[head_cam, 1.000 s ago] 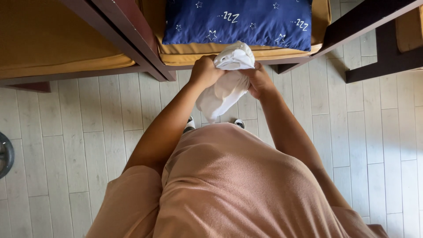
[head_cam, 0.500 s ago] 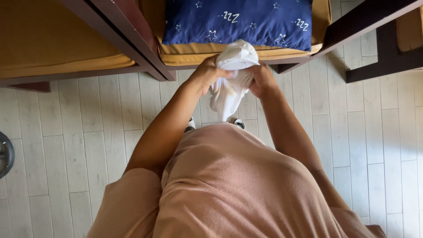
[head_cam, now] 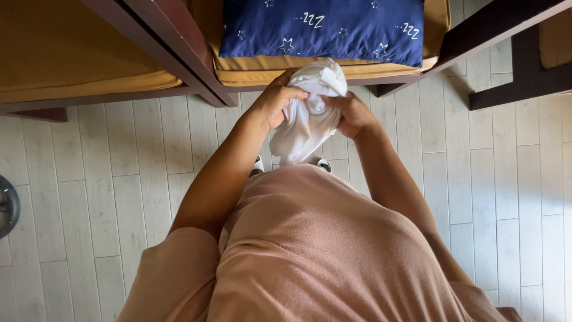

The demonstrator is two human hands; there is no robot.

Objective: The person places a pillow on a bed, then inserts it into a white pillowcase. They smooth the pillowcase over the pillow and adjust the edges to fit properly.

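I hold a bunched white cloth (head_cam: pixel 307 113) in front of me with both hands. My left hand (head_cam: pixel 277 98) grips its upper left part, and my right hand (head_cam: pixel 353 113) grips it from the right. The loose end of the cloth hangs down between my forearms toward my feet. Just beyond my hands lies a dark blue pillow with white stars (head_cam: pixel 325 27) on a mustard yellow seat cushion (head_cam: pixel 250 71).
A second mustard cushion (head_cam: pixel 65 53) in a dark wooden frame (head_cam: pixel 173 53) lies to the left. Another dark wooden frame (head_cam: pixel 506 89) stands at the upper right. The floor is pale wooden planks (head_cam: pixel 107 179). A dark round object (head_cam: pixel 7 206) sits at the left edge.
Both hands have gathered the white cloth tighter, so it hangs narrower and more bunched. The hands stay in about the same place.
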